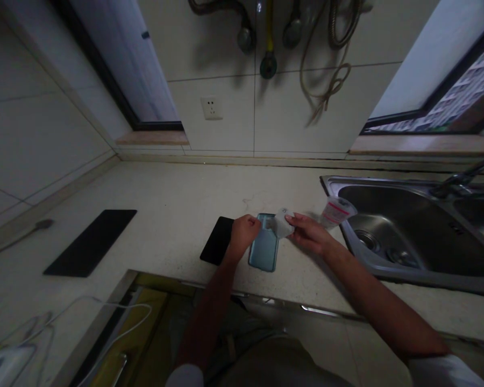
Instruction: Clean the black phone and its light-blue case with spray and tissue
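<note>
A translucent blue-green phone case (263,251) lies on the pale countertop in front of me, with a camera cutout near its far end. My left hand (244,234) is closed at the case's upper left; whatever its fingers hold, if anything, is hidden. Between the fingers and thumb of my right hand (310,232) is a small whitish flat piece (283,224), held over the case's upper right corner. Its exact kind is unclear. Partly covered by my left hand and wrist, a flat black phone-like slab (215,243) rests left of the case.
Just beyond my right hand is a clear plastic cup (335,212) with red print, beside the steel sink (411,231). A black rectangular mat (91,243) lies to the left. White cables (92,298) hang near the open drawer (145,317). Pipes and a socket (212,108) are on the wall.
</note>
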`<control>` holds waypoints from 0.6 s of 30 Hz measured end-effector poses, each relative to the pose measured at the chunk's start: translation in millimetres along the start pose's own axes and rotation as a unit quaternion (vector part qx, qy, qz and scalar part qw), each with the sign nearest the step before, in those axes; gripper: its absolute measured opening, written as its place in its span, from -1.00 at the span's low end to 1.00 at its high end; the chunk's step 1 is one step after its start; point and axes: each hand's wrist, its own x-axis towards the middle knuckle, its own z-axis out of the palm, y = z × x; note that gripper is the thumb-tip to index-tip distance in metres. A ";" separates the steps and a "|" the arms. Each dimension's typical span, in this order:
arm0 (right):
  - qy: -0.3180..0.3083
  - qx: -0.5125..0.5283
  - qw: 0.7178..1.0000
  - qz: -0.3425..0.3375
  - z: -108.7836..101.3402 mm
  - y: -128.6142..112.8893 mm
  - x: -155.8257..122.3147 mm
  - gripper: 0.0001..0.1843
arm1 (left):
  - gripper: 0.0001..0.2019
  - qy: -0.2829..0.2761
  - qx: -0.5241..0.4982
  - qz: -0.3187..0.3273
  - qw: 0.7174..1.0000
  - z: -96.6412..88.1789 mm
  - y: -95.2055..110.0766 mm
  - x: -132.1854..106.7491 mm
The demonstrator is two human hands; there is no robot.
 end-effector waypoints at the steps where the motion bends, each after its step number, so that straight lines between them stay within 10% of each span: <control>1: 0.001 0.019 1.000 0.011 1.8 -0.3 -0.5 -0.79 | -0.89 -0.003 -0.019 -0.013 1.000 -0.8 0.9 0.1; 8: -0.007 0.084 0.996 0.026 14.9 -0.7 -5.3 -0.74 | -0.80 -0.031 -0.273 -0.147 0.950 4.8 -0.4 -0.8; 14: -0.026 0.087 0.993 0.070 20.7 6.7 -7.7 -0.79 | -0.58 -0.172 -0.459 -0.325 0.809 11.6 4.6 2.4; 18: 0.007 0.088 0.994 0.065 15.2 3.2 -4.3 -0.81 | -0.51 -0.188 -0.499 -0.349 0.770 8.7 8.1 -0.1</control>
